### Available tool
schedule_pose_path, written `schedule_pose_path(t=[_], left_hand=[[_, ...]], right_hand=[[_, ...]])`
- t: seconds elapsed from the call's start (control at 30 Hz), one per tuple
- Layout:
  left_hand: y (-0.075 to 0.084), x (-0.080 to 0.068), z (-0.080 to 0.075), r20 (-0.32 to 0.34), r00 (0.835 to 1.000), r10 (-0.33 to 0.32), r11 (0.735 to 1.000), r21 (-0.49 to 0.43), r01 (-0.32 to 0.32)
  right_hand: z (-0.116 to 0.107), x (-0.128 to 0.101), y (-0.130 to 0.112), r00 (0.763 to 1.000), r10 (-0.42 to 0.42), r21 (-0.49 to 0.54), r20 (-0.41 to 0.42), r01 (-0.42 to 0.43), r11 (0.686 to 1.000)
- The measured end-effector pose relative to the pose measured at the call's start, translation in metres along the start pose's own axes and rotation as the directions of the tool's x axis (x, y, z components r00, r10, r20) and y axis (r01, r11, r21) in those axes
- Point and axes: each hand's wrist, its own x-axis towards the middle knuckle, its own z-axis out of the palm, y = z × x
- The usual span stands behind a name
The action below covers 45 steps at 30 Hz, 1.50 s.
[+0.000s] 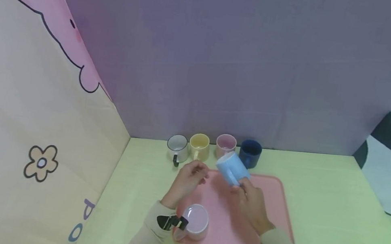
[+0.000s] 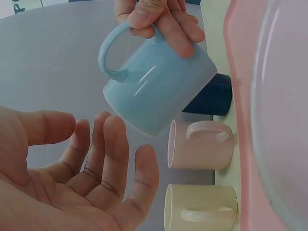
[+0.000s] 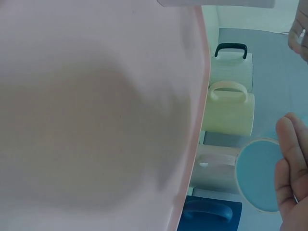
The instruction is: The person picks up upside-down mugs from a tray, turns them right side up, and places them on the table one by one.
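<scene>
My right hand (image 1: 253, 204) holds a light blue mug (image 1: 232, 167) tilted above the pink tray (image 1: 271, 192). In the left wrist view its thumb and fingers are at the handle, with other fingers against the mug's side. The round blue underside shows in the right wrist view. My left hand (image 1: 188, 178) is raised to the left of the mug, palm showing and fingers loosely bent, with nothing in it. A pale pink mug (image 1: 197, 224) sits at the tray's near left corner, partly behind the left wrist's camera strap.
Along the back of the table stand a white mug with black handle (image 1: 177, 148), a yellow mug (image 1: 199, 146), a pink mug (image 1: 225, 144) and a dark blue mug (image 1: 250, 153). A grey-purple cloth wall (image 1: 225, 60) rises right behind them.
</scene>
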Motion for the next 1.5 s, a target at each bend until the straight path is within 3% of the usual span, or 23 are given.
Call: schedule_pose_path(t=[0.57,0.77,0.9,1.23,1.5], left_hand=[[0.013,0.002,0.014,0.057,0.998,0.038,0.996,0.078,-0.042],[0.017,-0.001,0.02,0.077,0.996,0.054,0.998,0.04,-0.057],[0.019,-0.003,0.022,0.085,0.996,0.029,1.0,-0.004,-0.028],[0.018,-0.001,0.028,0.131,0.989,-0.062,0.988,-0.134,0.079],[0.017,-0.001,0.035,0.233,0.964,-0.131,0.929,-0.31,0.201]], right_hand=[[0.006,-0.009,-0.007,0.976,-0.176,-0.081,-0.13,0.167,0.983],[0.009,-0.011,-0.007,0.966,-0.208,-0.109,-0.156,0.193,0.975],[0.01,-0.013,-0.008,0.955,-0.242,-0.131,-0.171,0.221,0.966],[0.009,-0.014,-0.009,0.903,-0.365,-0.152,-0.226,0.338,0.929],[0.008,-0.013,-0.008,0.878,-0.412,-0.161,-0.242,0.383,0.91]])
